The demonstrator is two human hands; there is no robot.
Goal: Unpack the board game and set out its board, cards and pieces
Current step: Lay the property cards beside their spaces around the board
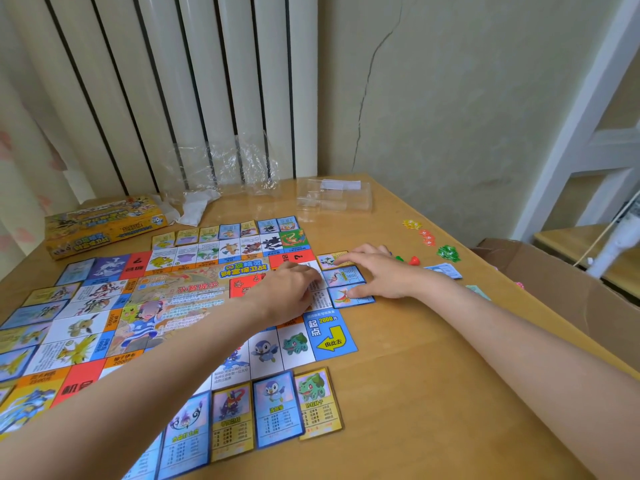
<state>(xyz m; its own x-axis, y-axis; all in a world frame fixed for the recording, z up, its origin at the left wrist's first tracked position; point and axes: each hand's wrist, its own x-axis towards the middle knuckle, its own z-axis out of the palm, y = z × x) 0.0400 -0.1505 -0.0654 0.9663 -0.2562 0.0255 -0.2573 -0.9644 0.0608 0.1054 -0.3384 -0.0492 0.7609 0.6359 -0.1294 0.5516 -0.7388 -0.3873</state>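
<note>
The colourful game board point(114, 313) lies flat on the wooden table point(415, 393), with cards laid along its edges. Three cards sit in a column at its right edge: a yellow one point(329, 259), a blue one point(341, 276) and another blue one point(341, 296). My right hand point(377, 273) lies flat with its fingers spread, fingertips touching these cards. My left hand point(289, 294) rests on the board's right side beside them, fingers bent down onto the board. More cards point(273, 407) line the near edge and others point(228, 232) the far edge.
The yellow game box point(104, 225) sits at the back left. Crumpled clear wrap point(221, 174) and a clear plastic tray point(334, 199) lie at the back. Yellow, red and green tokens point(429, 239), red and green pawns point(410, 260) and paper notes point(446, 270) lie right. A cardboard box point(554, 289) stands beyond the table's right edge.
</note>
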